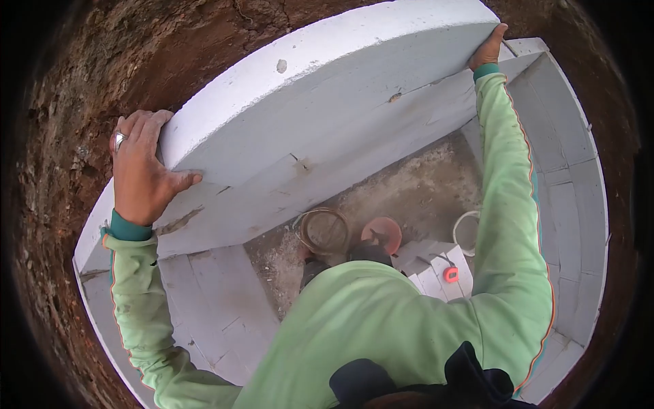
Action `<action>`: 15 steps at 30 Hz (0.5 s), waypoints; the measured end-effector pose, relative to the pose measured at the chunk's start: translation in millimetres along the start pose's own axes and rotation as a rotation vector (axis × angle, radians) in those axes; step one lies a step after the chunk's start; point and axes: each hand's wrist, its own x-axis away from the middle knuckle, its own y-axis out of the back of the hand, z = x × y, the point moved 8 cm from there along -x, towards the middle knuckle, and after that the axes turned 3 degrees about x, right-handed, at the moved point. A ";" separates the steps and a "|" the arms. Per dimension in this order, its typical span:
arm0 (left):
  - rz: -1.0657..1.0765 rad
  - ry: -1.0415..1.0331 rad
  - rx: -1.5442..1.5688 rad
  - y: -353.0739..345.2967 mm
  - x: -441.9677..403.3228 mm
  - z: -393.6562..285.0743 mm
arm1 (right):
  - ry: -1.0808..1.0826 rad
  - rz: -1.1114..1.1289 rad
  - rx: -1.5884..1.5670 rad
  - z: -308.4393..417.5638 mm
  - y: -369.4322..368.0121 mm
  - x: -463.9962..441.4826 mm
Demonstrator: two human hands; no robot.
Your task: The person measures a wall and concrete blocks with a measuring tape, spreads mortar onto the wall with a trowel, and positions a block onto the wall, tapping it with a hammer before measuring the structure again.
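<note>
A long white aerated concrete block (327,65) spans the top of the view, along the top of a white block wall (306,170). My left hand (142,167) grips its left end, fingers over the top face and thumb against the near face; a ring shows on one finger. At the block's right end, my right hand (489,49) is closed around the corner, with part of its fingers hidden behind it. Whether the block rests fully on the wall, I cannot tell. Its top face has a small grey chip near the middle.
Reddish-brown earth (75,136) rises close behind the walls. A side wall (565,177) stands on the right. Below, on the dirty floor (415,170), are a round dark-bottomed container (323,232), a reddish basin (383,234), a white bucket (466,233) and stacked blocks (430,279) bearing a small red object (451,275).
</note>
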 end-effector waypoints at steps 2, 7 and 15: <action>-0.019 -0.040 0.052 -4.2 0.7 13.0 | -0.054 -0.059 0.008 17.2 -15.8 26.2; -0.072 -0.114 -0.028 -6.2 5.1 15.7 | 0.013 -0.088 0.080 33.7 -28.9 37.4; -0.107 -0.110 -0.127 -12.5 17.2 24.5 | 0.051 -0.074 0.090 32.8 -24.7 37.2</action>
